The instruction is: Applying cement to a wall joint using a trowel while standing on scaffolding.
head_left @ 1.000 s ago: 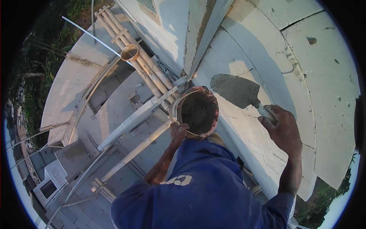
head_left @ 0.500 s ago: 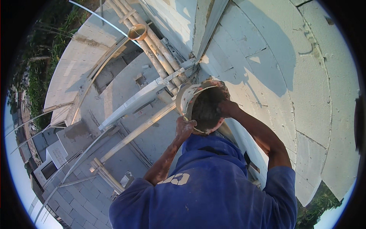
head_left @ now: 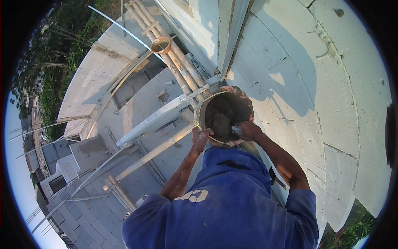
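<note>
A round, mortar-smeared bucket (head_left: 248, 101) is tilted so that its mouth faces me. Wet grey mortar (head_left: 220, 118) lies in a lump inside it. My left hand (head_left: 201, 137) is closed on the bucket's near-left rim, with the thumb over the edge. My right hand (head_left: 248, 131) reaches over the near-right rim, its fist closed round a small pale-grey tool (head_left: 236, 130), perhaps a trowel handle. The tool's far end is hidden by the mortar and the hand.
To the right rises a pale block wall (head_left: 290, 87) with mortar joints. Bamboo poles (head_left: 180, 64) run up and left, and a second bucket (head_left: 161, 45) stands on them. A long pole (head_left: 157, 151) crosses below left. Beneath lies a grey floor (head_left: 145, 114) far down.
My right hand has moved down and toward me inside the bucket, and the pale tool in it now shows. The bucket's mouth faces me more fully. My left hand still grips the rim.
</note>
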Tool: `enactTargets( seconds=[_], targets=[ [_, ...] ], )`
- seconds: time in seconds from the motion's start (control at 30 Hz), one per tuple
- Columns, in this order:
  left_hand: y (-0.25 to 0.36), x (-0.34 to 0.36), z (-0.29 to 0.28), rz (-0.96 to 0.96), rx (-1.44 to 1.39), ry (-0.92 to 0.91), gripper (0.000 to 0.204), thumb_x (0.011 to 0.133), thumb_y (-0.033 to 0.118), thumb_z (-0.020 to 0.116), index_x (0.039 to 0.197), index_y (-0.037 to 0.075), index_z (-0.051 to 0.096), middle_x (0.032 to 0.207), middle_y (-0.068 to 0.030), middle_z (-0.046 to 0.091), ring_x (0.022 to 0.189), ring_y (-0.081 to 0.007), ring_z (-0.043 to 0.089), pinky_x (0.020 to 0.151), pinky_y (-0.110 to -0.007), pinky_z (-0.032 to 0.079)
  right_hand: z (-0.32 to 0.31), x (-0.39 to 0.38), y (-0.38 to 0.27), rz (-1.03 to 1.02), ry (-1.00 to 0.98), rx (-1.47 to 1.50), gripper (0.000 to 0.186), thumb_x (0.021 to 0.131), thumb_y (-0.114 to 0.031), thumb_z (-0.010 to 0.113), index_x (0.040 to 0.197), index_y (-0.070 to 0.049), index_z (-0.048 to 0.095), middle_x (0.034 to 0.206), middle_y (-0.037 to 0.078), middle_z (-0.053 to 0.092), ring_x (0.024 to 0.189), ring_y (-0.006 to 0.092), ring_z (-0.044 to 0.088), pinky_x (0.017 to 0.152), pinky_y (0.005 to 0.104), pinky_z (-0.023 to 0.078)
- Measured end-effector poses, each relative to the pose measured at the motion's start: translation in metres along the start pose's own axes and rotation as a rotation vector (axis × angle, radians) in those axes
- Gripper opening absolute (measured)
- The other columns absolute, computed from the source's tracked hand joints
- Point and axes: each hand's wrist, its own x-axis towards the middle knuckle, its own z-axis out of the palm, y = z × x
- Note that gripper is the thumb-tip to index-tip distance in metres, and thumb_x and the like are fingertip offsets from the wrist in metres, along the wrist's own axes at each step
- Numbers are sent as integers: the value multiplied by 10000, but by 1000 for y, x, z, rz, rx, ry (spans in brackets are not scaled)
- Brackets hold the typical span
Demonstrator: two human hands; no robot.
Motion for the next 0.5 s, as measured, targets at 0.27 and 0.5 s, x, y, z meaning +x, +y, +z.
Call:
enactTargets(
  seconds=[0.27,0.5],
  targets=[
    [-15,45,-17,572,146,75,189,655,33,570,803,68,683,687,-113,641,604,-281,570,652,-376,443,-101,-70,-30,254,53,142,499,855,-445,578,1167,-56,608,1033,192,647,992,332,622,860,432,485],
    [-44,66,-22,573,267,64,235,624,114,575,823,72,692,746,-105,683,687,-260,645,651,-381,436,-234,-174,-105,399,223,226,412,864,-413,612,1035,-43,674,807,164,674,727,255,645,701,384,501]
  ],
)
